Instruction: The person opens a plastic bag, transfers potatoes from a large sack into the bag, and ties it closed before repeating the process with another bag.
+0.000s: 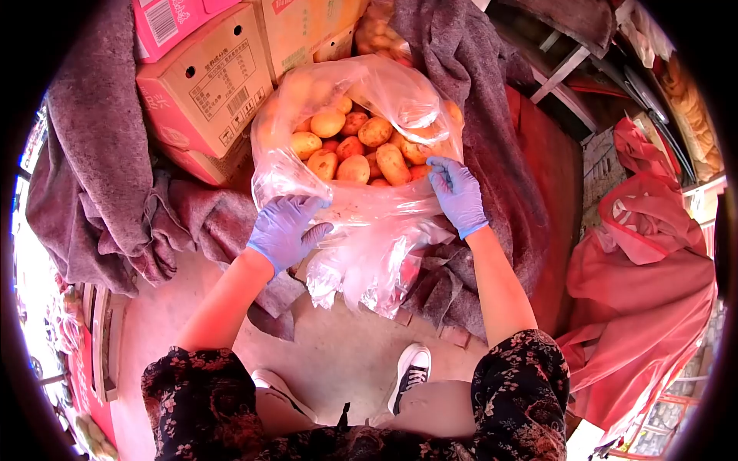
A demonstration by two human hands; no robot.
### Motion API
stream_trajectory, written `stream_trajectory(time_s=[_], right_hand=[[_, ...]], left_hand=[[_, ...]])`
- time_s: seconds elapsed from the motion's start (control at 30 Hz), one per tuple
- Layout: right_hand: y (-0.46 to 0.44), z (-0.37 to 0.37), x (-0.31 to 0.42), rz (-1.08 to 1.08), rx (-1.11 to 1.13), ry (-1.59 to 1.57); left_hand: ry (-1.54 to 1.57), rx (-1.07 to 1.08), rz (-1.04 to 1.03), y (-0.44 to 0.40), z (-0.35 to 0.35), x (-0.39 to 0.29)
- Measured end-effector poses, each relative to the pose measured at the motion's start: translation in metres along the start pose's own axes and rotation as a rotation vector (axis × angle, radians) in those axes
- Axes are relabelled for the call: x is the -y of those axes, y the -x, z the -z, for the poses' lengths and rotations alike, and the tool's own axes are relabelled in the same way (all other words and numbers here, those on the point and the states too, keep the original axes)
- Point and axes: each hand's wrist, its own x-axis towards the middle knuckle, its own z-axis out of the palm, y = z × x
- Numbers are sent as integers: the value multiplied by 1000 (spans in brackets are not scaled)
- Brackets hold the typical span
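A clear plastic bag (354, 207) stands open in front of me, its near edge folded down and hanging in crumpled folds. Inside it lie several round yellow-orange potatoes (353, 168). My left hand (288, 232), in a thin purple glove, is closed on the bag's near left edge, thumb and fingers around the film. On the near right edge, my right hand (457, 194), gloved alike, pinches the plastic between thumb and fingers. Neither hand touches a potato.
Cardboard boxes (207, 84) are stacked behind on the left. Grey-purple blankets (492, 131) drape around the bag on both sides. A red cloth (646, 269) hangs at the right. A second bag of produce (382, 34) sits behind. My shoes (413, 370) stand on the floor below.
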Motion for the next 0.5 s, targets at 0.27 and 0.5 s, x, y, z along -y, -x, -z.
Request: stream_trajectory(time_s=[0.27, 0.5], right_hand=[[77, 5, 54, 120, 536, 468], [137, -67, -19, -413, 615, -228]], left_hand=[[-61, 555, -105, 23, -12, -54], [133, 700, 224, 42, -69, -37]])
